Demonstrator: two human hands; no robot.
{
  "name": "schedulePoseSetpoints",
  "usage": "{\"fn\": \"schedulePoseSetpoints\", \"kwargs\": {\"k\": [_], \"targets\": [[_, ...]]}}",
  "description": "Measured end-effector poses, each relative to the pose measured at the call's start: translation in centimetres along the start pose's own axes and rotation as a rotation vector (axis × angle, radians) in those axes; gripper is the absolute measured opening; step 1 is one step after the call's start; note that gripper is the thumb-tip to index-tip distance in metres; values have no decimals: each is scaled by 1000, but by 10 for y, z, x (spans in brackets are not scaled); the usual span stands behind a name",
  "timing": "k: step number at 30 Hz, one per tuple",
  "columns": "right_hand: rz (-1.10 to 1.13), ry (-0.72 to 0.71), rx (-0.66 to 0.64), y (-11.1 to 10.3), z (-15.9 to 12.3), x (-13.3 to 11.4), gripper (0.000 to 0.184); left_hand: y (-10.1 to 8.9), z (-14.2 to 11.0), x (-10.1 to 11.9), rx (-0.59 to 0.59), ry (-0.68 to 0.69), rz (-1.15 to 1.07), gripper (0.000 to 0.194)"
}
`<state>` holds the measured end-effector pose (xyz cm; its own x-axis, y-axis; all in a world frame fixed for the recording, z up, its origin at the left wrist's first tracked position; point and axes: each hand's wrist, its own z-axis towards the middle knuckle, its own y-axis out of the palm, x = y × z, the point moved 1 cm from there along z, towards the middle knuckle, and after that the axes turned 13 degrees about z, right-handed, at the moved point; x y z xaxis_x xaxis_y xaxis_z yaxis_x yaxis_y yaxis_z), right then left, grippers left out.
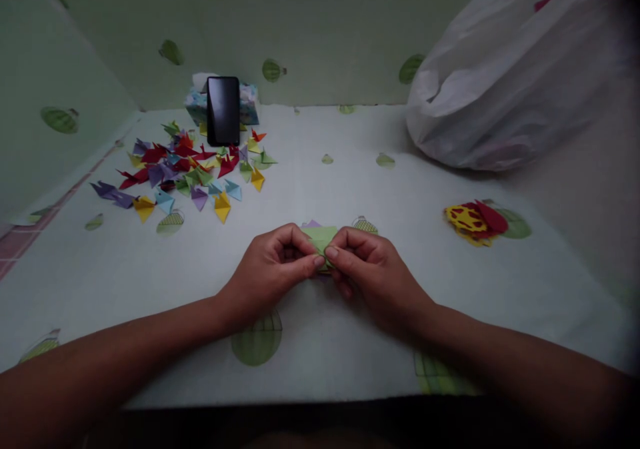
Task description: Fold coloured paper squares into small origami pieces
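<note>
A small light-green paper piece [320, 237] lies low over the white table cover [350, 189], pinched from both sides. My left hand [273, 269] has its fingers curled and its thumb pressed on the paper's left edge. My right hand [367, 269] is closed the same way on the right edge, thumb tips almost touching. A sliver of purple paper [311, 223] shows just behind the green piece.
A heap of several folded paper pieces in red, purple, yellow, blue and green [185, 169] lies at the back left. Behind it a black phone [223, 110] leans on a tissue box [250, 102]. A white plastic bag [505, 82] fills the back right; red and yellow papers [475, 221] lie at right.
</note>
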<state>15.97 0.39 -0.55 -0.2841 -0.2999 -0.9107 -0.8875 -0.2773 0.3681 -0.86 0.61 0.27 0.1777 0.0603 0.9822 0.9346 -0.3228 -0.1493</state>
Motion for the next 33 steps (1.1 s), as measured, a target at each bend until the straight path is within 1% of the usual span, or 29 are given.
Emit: {"fn": "schedulePoseSetpoints", "kwargs": {"k": [3, 7, 12, 14, 22, 27, 33], "targets": [[18, 32, -14, 0, 1, 0, 30, -1, 1, 0, 3, -30, 12, 22], [46, 45, -36, 0, 2, 0, 30, -1, 1, 0, 13, -36, 58, 22], [6, 46, -87, -3, 3, 2, 24, -4, 1, 0, 74, -39, 188, 18], [-1, 56, -96, -3, 4, 2, 22, -5, 1, 0, 86, -40, 206, 17], [-27, 46, -51, -3, 3, -3, 21, -9, 1, -1, -5, -22, 78, 13], [-6, 69, -33, -2, 3, -5, 21, -10, 1, -2, 15, -6, 60, 12], [-5, 84, -27, -2, 4, -3, 21, -9, 1, -1, 21, -44, 45, 14]]}}
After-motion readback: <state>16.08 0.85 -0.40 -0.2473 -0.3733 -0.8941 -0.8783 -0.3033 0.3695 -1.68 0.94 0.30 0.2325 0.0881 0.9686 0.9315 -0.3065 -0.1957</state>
